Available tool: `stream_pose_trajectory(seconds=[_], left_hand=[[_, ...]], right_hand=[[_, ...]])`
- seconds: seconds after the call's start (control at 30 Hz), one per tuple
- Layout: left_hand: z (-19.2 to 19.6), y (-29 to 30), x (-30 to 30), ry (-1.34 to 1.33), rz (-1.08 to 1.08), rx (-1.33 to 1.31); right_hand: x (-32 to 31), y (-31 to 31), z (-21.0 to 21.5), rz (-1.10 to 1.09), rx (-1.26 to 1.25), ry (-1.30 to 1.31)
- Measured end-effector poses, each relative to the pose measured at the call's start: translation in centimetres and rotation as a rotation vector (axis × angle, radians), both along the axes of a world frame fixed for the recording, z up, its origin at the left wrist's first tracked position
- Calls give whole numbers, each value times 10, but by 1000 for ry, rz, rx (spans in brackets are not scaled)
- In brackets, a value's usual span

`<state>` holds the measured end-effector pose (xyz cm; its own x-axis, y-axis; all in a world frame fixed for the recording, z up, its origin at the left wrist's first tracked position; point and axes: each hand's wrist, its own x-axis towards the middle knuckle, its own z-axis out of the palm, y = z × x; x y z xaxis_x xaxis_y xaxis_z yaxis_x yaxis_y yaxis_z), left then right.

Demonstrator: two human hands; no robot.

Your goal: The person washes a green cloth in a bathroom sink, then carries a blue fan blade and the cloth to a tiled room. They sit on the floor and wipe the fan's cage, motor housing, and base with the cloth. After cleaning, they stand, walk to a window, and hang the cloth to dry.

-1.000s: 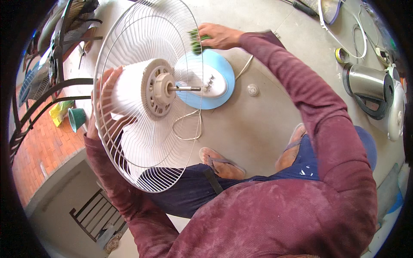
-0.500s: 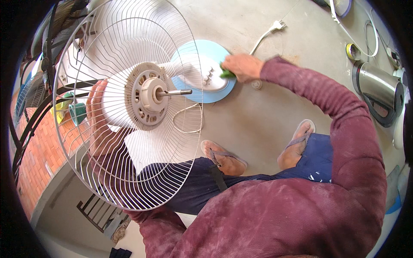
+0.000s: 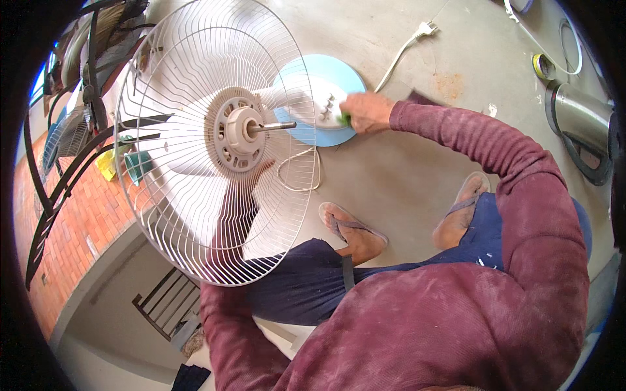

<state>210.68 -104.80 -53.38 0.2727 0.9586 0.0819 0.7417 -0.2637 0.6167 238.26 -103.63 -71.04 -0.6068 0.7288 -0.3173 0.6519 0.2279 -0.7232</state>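
A white pedestal fan [image 3: 238, 133] stands before me with its bare metal shaft showing and no blades. Its round wire rear grille [image 3: 195, 257] faces up toward me. The base [image 3: 352, 81] is a light blue disc on the floor, with a white top carrying several knobs. My right hand [image 3: 367, 112] is closed on a small green pad [image 3: 345, 120] and presses it at the white control panel's edge beside the knobs. My left hand [image 3: 246, 181] is behind the grille wires, below the motor housing, one finger stretched out; its grip is mostly hidden.
A white plug and cord [image 3: 407, 45] lie on the floor beyond the base. At right are a steel kettle-like vessel [image 3: 580, 120] and a yellow tape roll [image 3: 542, 66]. Dark metal bars [image 3: 49, 195] and a green bucket [image 3: 138, 166] are at left. My feet in flip-flops [image 3: 355, 231] are close by.
My left hand has moved from the far left side of the motor housing to below it, nearer the neck. My right hand stays at the base with the green pad.
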Motion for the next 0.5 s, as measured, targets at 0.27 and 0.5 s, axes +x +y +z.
stream_pose_trajectory(seconds=[0.27,0.5], left_hand=[[-160,48,29,-748,206,-297],[-199,77,-2,-1815,182,-484]], right_hand=[[70,56,42,-199,-536,501],[61,70,84,-344,488,508]])
